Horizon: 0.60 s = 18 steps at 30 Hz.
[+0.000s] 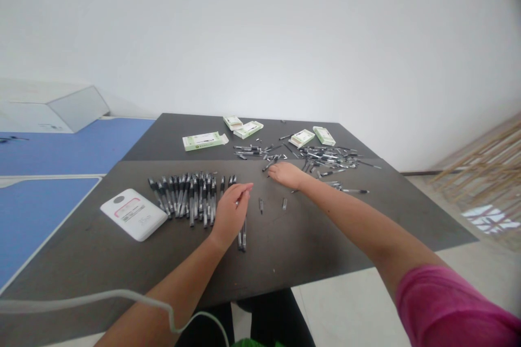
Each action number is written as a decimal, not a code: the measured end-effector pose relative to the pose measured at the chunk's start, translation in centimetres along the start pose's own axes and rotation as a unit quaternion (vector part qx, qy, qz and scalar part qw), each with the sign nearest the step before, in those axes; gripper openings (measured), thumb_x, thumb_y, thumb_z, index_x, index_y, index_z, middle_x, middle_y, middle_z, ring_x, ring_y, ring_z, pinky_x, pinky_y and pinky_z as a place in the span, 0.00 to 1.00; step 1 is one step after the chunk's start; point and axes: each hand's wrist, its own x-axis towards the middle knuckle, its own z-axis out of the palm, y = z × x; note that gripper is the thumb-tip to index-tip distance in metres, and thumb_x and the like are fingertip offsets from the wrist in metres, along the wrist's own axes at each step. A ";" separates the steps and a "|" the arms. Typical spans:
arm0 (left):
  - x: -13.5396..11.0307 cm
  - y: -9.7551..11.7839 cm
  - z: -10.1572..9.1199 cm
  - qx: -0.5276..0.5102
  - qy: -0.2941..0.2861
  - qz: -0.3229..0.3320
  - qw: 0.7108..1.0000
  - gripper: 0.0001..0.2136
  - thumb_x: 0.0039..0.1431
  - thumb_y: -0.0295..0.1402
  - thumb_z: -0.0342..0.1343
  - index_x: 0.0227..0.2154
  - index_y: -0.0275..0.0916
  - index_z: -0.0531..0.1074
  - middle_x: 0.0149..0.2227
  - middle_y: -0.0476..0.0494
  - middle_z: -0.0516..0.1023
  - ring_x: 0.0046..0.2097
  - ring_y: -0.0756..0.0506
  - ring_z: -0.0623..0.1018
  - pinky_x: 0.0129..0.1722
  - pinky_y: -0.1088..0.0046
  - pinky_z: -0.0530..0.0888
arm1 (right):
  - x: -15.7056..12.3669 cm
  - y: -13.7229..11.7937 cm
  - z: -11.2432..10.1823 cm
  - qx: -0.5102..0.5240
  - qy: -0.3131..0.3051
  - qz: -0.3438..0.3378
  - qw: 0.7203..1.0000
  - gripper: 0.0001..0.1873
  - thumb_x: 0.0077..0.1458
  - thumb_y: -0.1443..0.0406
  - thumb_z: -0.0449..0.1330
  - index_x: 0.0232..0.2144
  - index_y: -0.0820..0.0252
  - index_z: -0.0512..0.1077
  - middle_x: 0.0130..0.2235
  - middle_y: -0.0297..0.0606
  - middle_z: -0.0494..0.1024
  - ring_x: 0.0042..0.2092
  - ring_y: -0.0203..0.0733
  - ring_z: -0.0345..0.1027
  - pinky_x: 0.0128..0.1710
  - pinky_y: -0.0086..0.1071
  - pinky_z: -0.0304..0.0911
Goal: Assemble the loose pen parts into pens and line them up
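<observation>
My left hand (233, 207) lies over a few black-and-clear pens (243, 239), whose ends show on both sides of it. Its fingers are stretched out and nothing visible is gripped. To its left, a row of several similar pens (195, 198) lies side by side. Farther right, my right hand (285, 174) reaches palm down to the near edge of scattered pen parts (272, 161). Its fingertips are pinched together at the tabletop, with a small dark tip beside them; what they hold is mostly hidden. Two short clear pen pieces, a pointed one (261, 205) and a cap (284, 204), lie between my forearms.
A loose heap of pens (329, 157) spreads over the right of the dark table (325, 238). Green-and-white pen boxes (203, 141) lie at the back. A white flat device (133, 214) is at left, and a white cable (122, 294) crosses my left forearm. Blue tables adjoin left.
</observation>
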 end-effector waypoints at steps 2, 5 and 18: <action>0.1 0.2 -0.1 0.001 -0.002 0.001 1.000 0.11 0.60 0.30 0.48 0.41 0.39 0.74 0.40 0.42 0.77 0.41 0.47 0.76 0.44 0.67 0.73 | -0.4 -0.1 -1.4 0.014 0.035 0.030 0.999 0.12 0.60 0.69 0.49 0.37 0.68 0.72 0.40 0.49 0.74 0.43 0.43 0.65 0.41 0.32 0.54; 0.2 0.7 -0.2 -0.008 -0.009 -0.009 1.000 0.11 0.60 0.31 0.49 0.41 0.39 0.74 0.41 0.42 0.78 0.41 0.47 0.77 0.44 0.68 0.73 | -1.2 -0.7 -4.1 0.059 0.080 0.074 0.992 0.12 0.59 0.66 0.49 0.37 0.66 0.71 0.36 0.42 0.73 0.38 0.39 0.65 0.36 0.29 0.54; -0.4 2.2 -0.2 -0.144 -0.144 -0.123 0.971 0.10 0.56 0.37 0.54 0.32 0.38 0.77 0.28 0.48 0.79 0.31 0.47 0.76 0.35 0.72 0.72 | -2.7 -8.3 -7.3 0.527 0.039 0.033 0.848 0.06 0.49 0.63 0.57 0.26 0.60 0.70 0.22 0.27 0.70 0.24 0.32 0.62 0.28 0.27 0.56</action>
